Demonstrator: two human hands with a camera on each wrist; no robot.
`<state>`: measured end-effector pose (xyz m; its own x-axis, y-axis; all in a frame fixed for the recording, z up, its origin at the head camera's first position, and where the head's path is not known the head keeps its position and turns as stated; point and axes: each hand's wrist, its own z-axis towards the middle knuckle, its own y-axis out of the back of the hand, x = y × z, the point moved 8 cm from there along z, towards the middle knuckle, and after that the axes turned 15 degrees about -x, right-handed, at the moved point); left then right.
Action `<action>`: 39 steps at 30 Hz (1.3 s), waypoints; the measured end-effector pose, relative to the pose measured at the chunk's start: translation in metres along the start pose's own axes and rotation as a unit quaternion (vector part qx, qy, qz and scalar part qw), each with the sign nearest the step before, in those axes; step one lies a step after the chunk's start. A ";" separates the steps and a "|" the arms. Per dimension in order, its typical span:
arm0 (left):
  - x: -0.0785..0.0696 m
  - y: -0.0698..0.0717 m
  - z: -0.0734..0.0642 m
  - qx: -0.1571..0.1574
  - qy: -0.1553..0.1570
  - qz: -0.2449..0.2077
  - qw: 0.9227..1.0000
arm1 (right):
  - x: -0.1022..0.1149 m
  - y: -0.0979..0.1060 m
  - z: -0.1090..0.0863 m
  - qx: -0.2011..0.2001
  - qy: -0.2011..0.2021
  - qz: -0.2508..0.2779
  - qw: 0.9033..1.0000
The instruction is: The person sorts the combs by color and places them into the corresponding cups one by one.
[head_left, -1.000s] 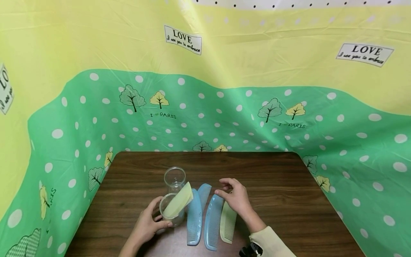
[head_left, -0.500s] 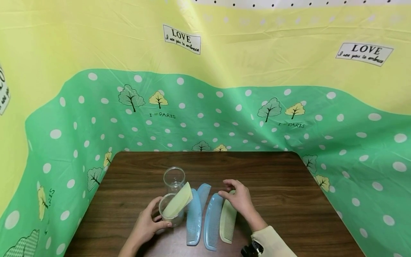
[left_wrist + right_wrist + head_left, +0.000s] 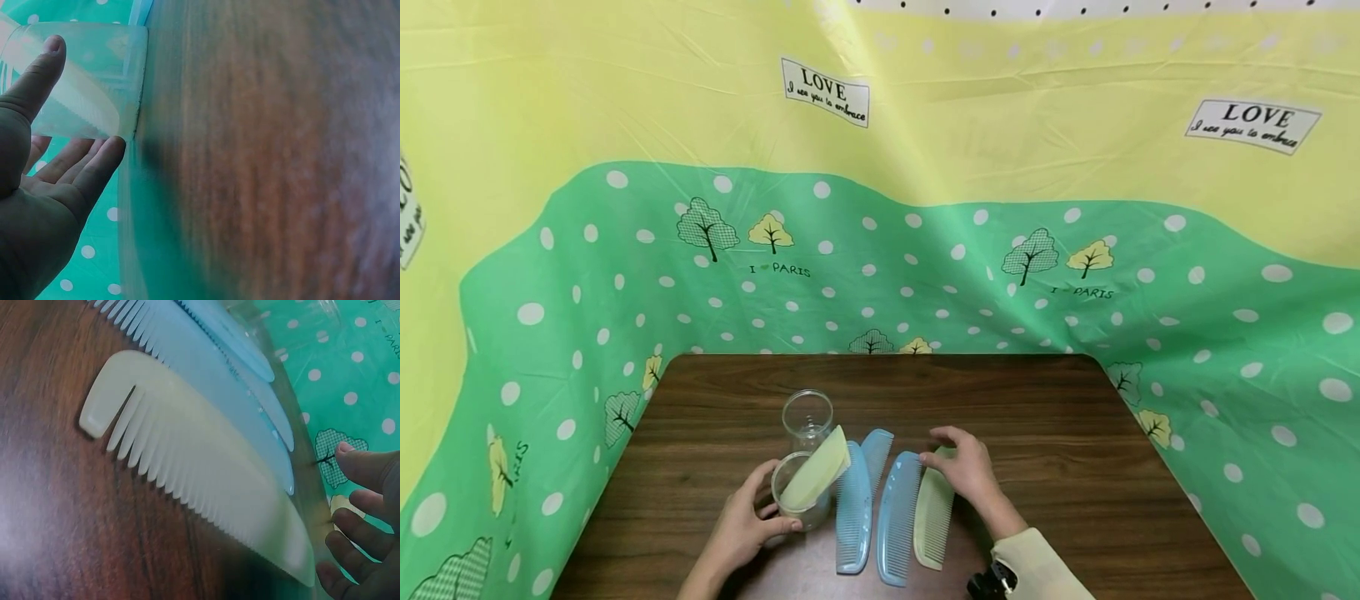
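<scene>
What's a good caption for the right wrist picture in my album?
A pale yellow comb lies beside three blue combs on a wood-grain table, the right hand near one end.

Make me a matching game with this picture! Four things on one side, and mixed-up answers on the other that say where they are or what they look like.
Things:
1. left hand
2. right hand
3. far cup
4. table

Answers:
A. by the far end of the green comb lying flat
B. brown
C. curled round the near cup
D. see-through, with no hand on it

Right pairs: 1-C, 2-A, 3-D, 4-B
</scene>
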<state>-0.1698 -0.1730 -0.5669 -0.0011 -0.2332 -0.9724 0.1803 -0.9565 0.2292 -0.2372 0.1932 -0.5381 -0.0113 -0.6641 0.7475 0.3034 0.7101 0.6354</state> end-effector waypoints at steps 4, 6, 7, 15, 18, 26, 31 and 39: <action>0.000 0.000 0.000 -0.003 -0.003 0.000 1.000 | -0.006 -0.001 -0.001 0.005 -0.005 -0.011 1.000; 0.000 0.000 0.001 -0.004 -0.005 -0.001 1.000 | -0.007 -0.002 -0.001 0.008 -0.006 -0.016 1.000; -0.001 0.000 0.001 -0.005 -0.006 -0.002 1.000 | -0.008 -0.002 -0.001 0.009 -0.005 -0.018 1.000; 0.000 0.000 0.000 -0.002 -0.002 -0.004 1.000 | -0.010 0.000 -0.001 0.010 0.016 -0.047 0.999; 0.000 0.000 0.000 0.000 -0.001 -0.003 1.000 | -0.011 0.001 -0.001 0.008 0.024 -0.053 0.998; 0.001 0.000 0.000 -0.005 -0.002 0.000 1.000 | -0.016 0.001 -0.001 0.009 0.026 -0.068 0.997; 0.001 0.000 0.000 -0.005 -0.001 0.000 1.000 | -0.017 0.001 0.000 0.002 0.034 -0.073 0.997; 0.001 0.000 0.000 -0.003 -0.001 -0.002 1.000 | -0.019 0.002 0.004 0.005 0.038 -0.074 0.997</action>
<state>-0.1700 -0.1731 -0.5681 -0.0043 -0.2289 -0.9734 0.1855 -0.9567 0.2241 -0.2400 0.2080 -0.5499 0.0168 -0.7766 0.6298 0.2941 0.6058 0.7392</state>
